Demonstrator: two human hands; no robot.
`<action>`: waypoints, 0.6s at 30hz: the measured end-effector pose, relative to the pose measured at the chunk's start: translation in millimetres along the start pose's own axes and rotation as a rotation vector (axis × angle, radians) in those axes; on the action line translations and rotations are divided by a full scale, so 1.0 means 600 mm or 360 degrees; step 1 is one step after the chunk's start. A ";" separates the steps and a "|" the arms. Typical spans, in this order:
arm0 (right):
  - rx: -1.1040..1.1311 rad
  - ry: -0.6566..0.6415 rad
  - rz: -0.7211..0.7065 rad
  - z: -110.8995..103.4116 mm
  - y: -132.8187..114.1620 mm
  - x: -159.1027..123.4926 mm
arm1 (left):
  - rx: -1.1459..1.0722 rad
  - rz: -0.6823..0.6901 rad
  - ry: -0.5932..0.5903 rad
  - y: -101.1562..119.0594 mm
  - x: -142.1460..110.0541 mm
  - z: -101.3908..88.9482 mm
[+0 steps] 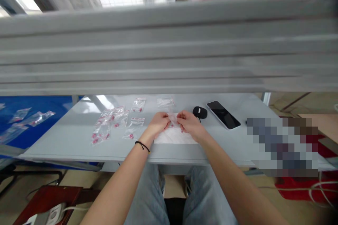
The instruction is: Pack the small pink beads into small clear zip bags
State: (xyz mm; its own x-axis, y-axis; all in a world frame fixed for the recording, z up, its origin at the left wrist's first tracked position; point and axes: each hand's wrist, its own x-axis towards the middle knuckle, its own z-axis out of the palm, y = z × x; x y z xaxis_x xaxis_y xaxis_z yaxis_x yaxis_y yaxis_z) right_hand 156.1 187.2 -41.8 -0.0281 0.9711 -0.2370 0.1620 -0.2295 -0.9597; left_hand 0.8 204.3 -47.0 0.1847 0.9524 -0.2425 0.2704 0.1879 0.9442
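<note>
Both my hands pinch a small clear zip bag over the middle of the grey table. My left hand, with a dark cord on its wrist, has its fingers closed at the bag's left side. At the right side, the fingers of my right hand are closed on it too. Something small and red shows in the bag, too small to name. Beneath the hands lies a white sheet. Just beyond them is another clear zip bag.
Several zip bags with small red pieces lie to the left. A black round object and a phone lie to the right. A grey shelf crosses above the table. More bags rest on a blue surface at far left.
</note>
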 end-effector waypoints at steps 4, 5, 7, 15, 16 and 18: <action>0.0006 0.0007 -0.0054 -0.001 0.002 -0.002 | 0.0013 0.0063 0.0079 -0.005 -0.002 0.002; 0.0008 0.0006 -0.0059 -0.001 0.002 -0.003 | 0.0014 0.0072 0.0090 -0.007 -0.002 0.002; 0.0009 0.0004 -0.0063 -0.002 0.003 -0.004 | 0.0015 0.0082 0.0102 -0.009 -0.002 0.002; 0.0057 -0.0010 -0.0072 0.001 0.006 -0.002 | 0.0069 0.0071 0.0126 -0.007 -0.006 0.002; 0.0060 -0.0003 -0.0069 0.001 0.006 -0.001 | 0.0073 0.0063 0.0124 -0.007 -0.007 0.002; 0.0061 0.0017 -0.0059 0.002 0.007 -0.002 | 0.0071 0.0045 0.0128 -0.007 -0.007 0.002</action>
State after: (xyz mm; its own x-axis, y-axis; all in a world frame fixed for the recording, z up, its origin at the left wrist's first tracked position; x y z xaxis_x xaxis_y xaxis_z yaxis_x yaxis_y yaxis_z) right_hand 155.8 185.2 -45.4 -0.0226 0.9796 -0.1995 0.1234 -0.1953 -0.9729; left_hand 0.2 199.1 -50.0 0.1168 0.9737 -0.1957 0.3085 0.1518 0.9390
